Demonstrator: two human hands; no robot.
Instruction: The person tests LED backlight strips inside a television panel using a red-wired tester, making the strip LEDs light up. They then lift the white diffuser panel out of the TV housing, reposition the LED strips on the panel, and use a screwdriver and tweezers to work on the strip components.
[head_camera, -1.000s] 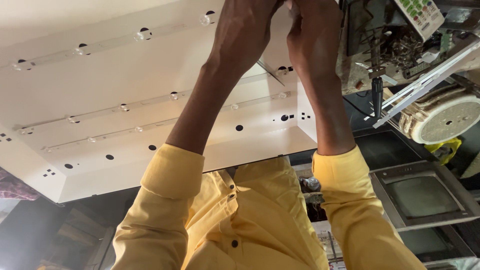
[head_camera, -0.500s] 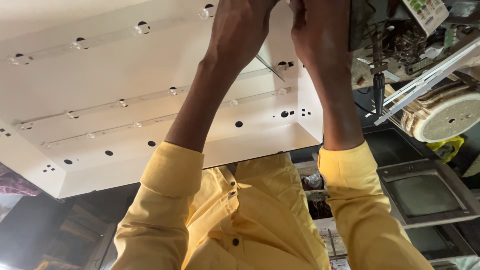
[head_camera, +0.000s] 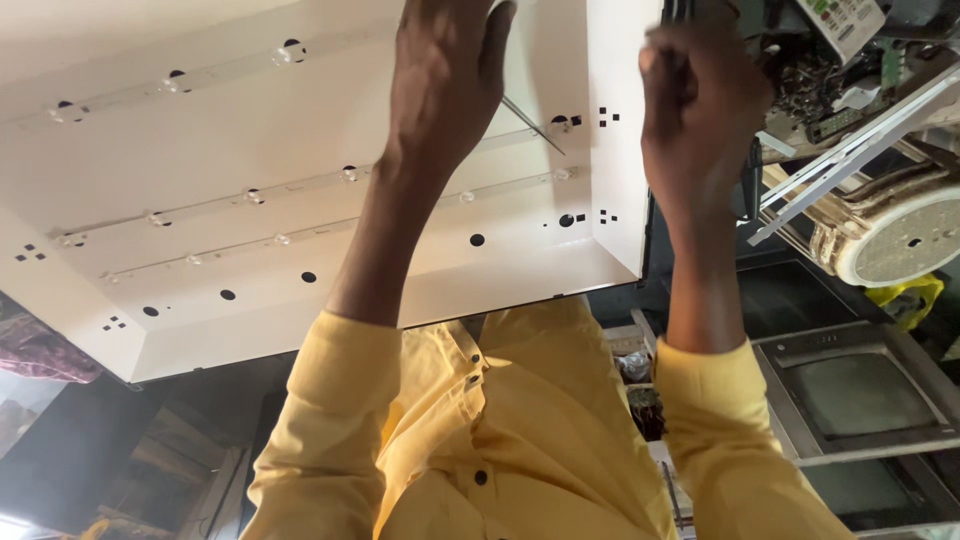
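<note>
While L hand (head_camera: 445, 75) flat: panel (head_camera: 250, 140) beneath grip.

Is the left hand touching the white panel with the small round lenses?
Cannot tell. In the head view the left hand overlaps the white panel, but its fingers run past the top edge of the picture, so neither contact nor a gap shows.

A cluttered bench (head_camera: 900, 60) carried a large white backlight tray (head_camera: 250, 150), its rows of small lens strips (head_camera: 250, 195) facing up. Beside it lay a round cream speaker cone (head_camera: 895, 235) and an old grey screen set (head_camera: 860, 395).
</note>
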